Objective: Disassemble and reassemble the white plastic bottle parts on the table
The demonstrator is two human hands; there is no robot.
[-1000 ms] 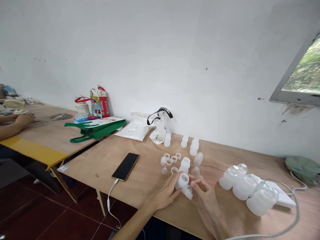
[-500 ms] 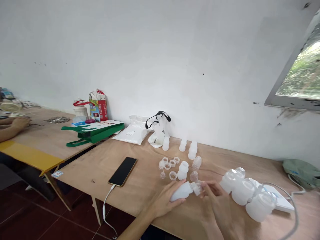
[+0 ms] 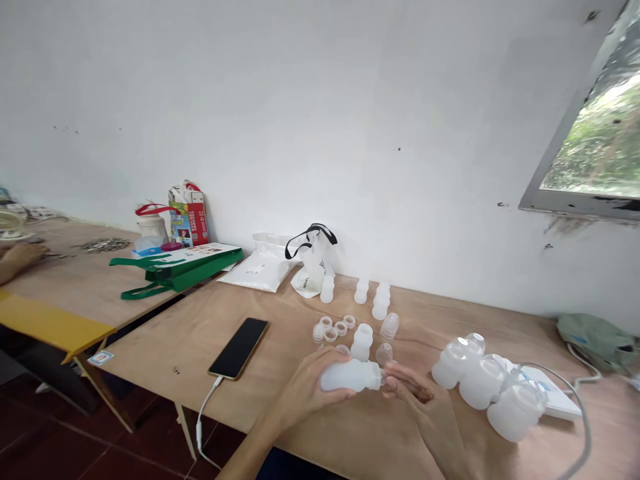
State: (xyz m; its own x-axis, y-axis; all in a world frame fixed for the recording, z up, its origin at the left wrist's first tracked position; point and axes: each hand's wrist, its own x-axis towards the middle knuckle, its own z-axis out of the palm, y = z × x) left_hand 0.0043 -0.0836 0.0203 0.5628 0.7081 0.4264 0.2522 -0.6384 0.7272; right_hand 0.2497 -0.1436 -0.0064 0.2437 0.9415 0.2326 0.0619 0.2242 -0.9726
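My left hand (image 3: 313, 383) is wrapped round a frosted white baby bottle (image 3: 345, 376), which lies on its side above the table with its neck to the right. A collar (image 3: 373, 375) with a clear nipple (image 3: 383, 377) sits in line on the neck. My right hand (image 3: 417, 400) has its fingertips closed at the nipple, partly hiding it. Just behind the bottle stand an open bottle body (image 3: 361, 341) and a clear dome cap (image 3: 384, 353). Several white collar rings (image 3: 341, 328) lie to the left of that body.
Several capped bottles (image 3: 483, 381) stand at the right by a white box (image 3: 557, 393) and a grey cable (image 3: 586, 427). More bottle bodies (image 3: 381, 301) line the wall side. A phone (image 3: 239, 348), a white packet (image 3: 257, 270) and a green bag (image 3: 183, 270) are leftward. Another person's hand (image 3: 23, 257) rests far left.
The collar and nipple, tilted at the bottle's mouth before, now sit straight on the neck. The bottle has turned more level, and my right fingertips have shifted left to the nipple.
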